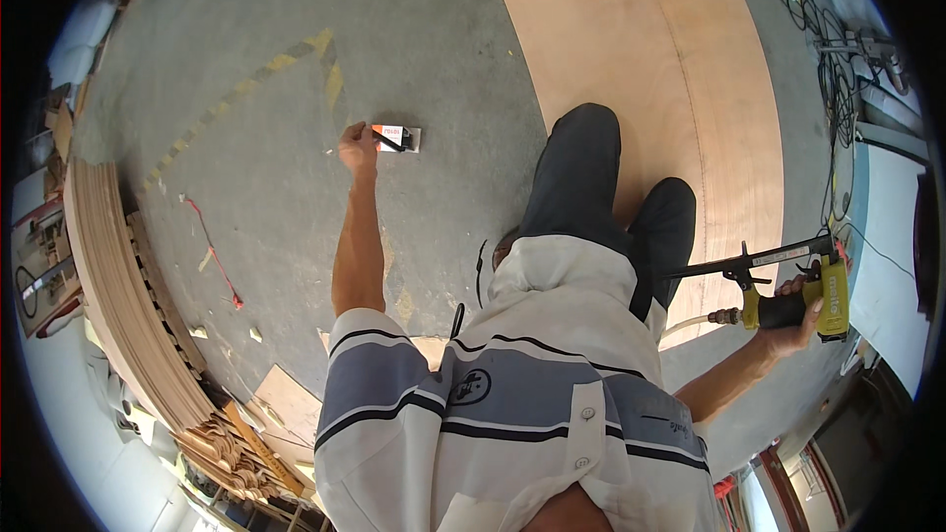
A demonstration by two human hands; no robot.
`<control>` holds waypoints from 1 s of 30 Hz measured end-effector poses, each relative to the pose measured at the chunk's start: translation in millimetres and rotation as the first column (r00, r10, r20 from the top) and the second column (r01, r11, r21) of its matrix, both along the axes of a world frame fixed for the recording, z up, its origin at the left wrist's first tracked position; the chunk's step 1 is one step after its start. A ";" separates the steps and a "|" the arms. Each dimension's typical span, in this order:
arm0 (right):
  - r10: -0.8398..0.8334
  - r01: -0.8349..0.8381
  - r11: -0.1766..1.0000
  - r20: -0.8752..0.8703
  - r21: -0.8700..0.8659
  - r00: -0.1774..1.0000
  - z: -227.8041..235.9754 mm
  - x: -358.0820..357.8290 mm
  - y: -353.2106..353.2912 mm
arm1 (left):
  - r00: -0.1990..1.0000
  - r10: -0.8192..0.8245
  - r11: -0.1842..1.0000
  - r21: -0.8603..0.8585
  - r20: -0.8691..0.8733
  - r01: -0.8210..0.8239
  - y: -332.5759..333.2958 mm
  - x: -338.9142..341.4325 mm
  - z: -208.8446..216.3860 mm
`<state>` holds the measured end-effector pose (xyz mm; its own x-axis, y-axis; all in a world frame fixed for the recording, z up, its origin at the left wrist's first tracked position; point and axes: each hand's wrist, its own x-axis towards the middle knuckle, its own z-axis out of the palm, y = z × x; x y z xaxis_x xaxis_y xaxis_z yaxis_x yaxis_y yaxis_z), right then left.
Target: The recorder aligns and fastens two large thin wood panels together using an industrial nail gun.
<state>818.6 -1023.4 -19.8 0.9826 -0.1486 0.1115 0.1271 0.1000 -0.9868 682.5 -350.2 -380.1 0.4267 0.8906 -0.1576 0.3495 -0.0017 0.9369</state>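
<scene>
My left hand [358,149] reaches out over the floor, its fingers closed on one end of a narrow dark strip [388,141]. The strip slants across a small white and orange box [391,133] lying on the concrete; it looks like a row of staples or nails, but is too small to be sure. Out to the right, my right hand [792,323] grips the black handle of a yellow-green pneumatic nail gun [834,298]. Its long dark magazine [754,262] points back toward my knees. A pale air hose [687,323] joins the gun at a metal coupling.
Beneath my knees lies a large plywood sheet [680,39]. Stacked boards [123,286] line the left side, with wood pieces [232,458] at their near end. A red cord [212,246] lies on the floor [424,30]. Tangled black cables [836,79] run along the far right.
</scene>
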 end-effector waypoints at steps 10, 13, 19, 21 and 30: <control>0.028 -0.028 1.000 -0.013 0.004 1.000 4.6 -0.5 5.2 | 0.863 0.018 0.924 0.337 -0.505 0.179 14.0 -1.8 16.6; 0.048 -0.047 0.999 -0.020 0.022 0.999 5.4 -0.7 6.0 | 0.884 -0.010 0.918 0.346 -0.467 0.193 1.8 -0.3 34.4; 0.051 -0.051 0.999 -0.012 0.019 0.999 4.9 0.4 5.8 | 0.860 -0.058 0.847 0.431 -0.507 0.312 -2.2 -13.6 42.7; 0.070 -0.069 0.997 -0.020 0.045 0.997 5.3 -0.3 5.9 | 0.856 -0.060 0.818 0.466 -0.513 0.337 0.9 -20.1 37.4; -0.034 0.035 0.999 0.007 -0.032 0.999 3.1 0.5 8.1 | 0.815 -0.087 0.844 0.392 -0.573 0.365 -14.2 -24.2 56.1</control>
